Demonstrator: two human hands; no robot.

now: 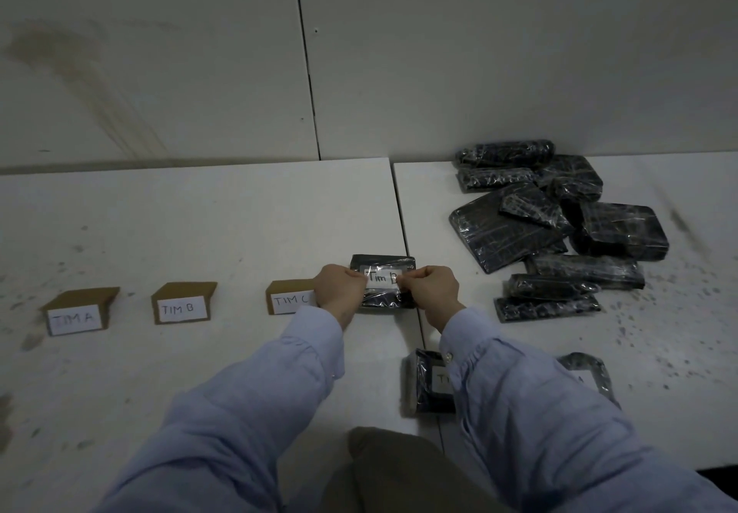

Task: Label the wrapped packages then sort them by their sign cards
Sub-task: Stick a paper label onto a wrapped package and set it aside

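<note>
A white label (382,277) reading "Tim B" is pinched at its ends by the left hand (339,287) and the right hand (433,291), fingers curled on it. It is laid over a wrapped package (383,301) between both hands. The TIM C sign card (288,300) is partly hidden behind the left hand. A pile of packages (559,225) is seen beyond the right hand, to its right.

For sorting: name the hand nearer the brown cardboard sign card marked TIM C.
Left. The left hand is at the TIM C sign card's right end; the right hand is farther right, over the black wrapped package.
</note>
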